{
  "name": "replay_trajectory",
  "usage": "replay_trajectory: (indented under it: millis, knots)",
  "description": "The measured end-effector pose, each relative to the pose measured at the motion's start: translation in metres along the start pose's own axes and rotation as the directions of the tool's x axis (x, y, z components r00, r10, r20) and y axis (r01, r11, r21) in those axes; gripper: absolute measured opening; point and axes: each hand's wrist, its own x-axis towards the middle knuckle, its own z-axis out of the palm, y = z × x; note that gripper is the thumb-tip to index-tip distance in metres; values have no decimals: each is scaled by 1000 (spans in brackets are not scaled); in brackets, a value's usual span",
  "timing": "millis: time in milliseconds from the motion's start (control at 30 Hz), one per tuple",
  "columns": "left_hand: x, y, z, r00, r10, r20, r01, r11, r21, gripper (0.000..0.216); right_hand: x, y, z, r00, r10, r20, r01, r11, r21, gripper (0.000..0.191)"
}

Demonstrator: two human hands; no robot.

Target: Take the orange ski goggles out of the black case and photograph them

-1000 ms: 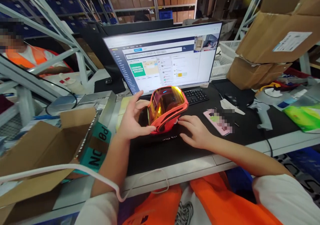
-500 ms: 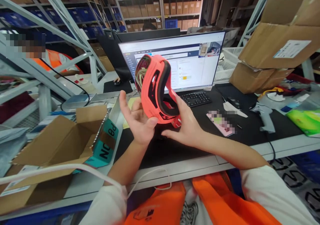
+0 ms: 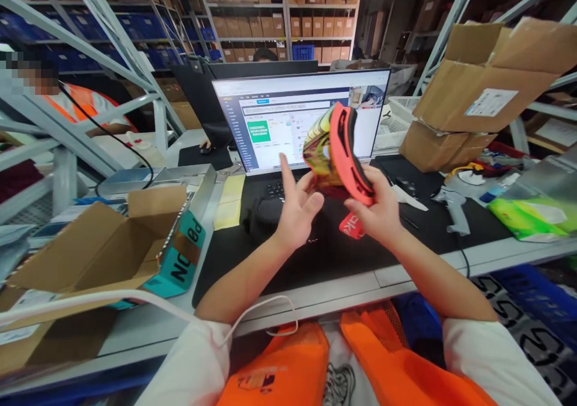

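Note:
Coral-red ski goggles [image 3: 349,154] with a shiny yellow-gold lens are raised over the desk, tilted, in front of the monitor. My right hand [image 3: 380,208] grips the lower right end of their frame between thumb and fingers. Below that hand hangs part of the red strap [image 3: 351,226] with pale lettering. Just left of the lens is my left hand [image 3: 297,214], index finger pointing up and thumb apart. Its other fingers are bent close to the lens; whether they touch it I cannot tell. A soft black item [image 3: 261,214] lies on the black mat behind my left hand.
An open cardboard box [image 3: 108,244] and a teal box [image 3: 183,256] stand left, beside yellow paper [image 3: 229,202]. Behind is a monitor [image 3: 270,124]. A scanner [image 3: 453,208], stacked cartons [image 3: 469,93] and a green packet [image 3: 532,217] are right. A co-worker [image 3: 85,103] sits far left.
The goggles have moved right and turned, showing more of the lens. Both my hands have shifted right, the left now apart from the frame. A green block has appeared on the monitor.

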Motion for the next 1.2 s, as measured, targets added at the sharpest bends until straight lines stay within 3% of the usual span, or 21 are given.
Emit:
replay_trajectory:
  millis: [67,167,267,300,367,433,533,667,767,900,1033,1133,1200]
  knots:
    - [4,1,3,986,-35,164,15,993,120,110,0,11,-16,973,229,-28,-223,966,133,58]
    - [2,9,-11,952,-32,303,-129,859,496,88,-6,27,-38,853,521,10,-494,803,334,52]
    - [-16,15,-48,955,150,257,-297,536,790,53,-17,45,-56,754,652,80,-610,649,455,50]
    - [-25,14,-64,959,190,209,-274,449,850,47,-21,52,-61,732,674,102,-632,615,472,51]
    - [-44,8,-96,988,152,19,-73,358,931,56,-29,66,-69,690,707,155,-677,555,484,53]
    - [-64,-3,-125,971,-68,-229,238,363,901,94,-36,82,-73,654,724,221,-720,506,475,54]
    - [-85,-18,-148,838,-334,-431,541,416,731,123,-39,101,-69,620,699,357,-771,458,442,52]
    - [-90,-35,-149,733,-312,-605,654,567,500,110,-37,114,-54,574,639,513,-815,387,430,51]
    - [-84,-45,-145,666,-285,-689,694,574,434,87,-35,122,-44,571,627,529,-817,373,439,50]
    - [-76,-31,-150,672,-193,-715,688,520,506,71,-32,131,-40,569,603,559,-821,372,434,50]
    - [-75,19,-171,688,-105,-718,676,453,581,71,-24,132,-35,532,577,619,-845,407,347,56]
    - [-78,49,-194,724,-76,-685,670,312,674,71,-13,126,-21,488,525,697,-862,417,289,60]
    - [-82,59,-207,740,-97,-665,668,215,712,73,-5,123,-6,426,462,778,-885,390,253,59]
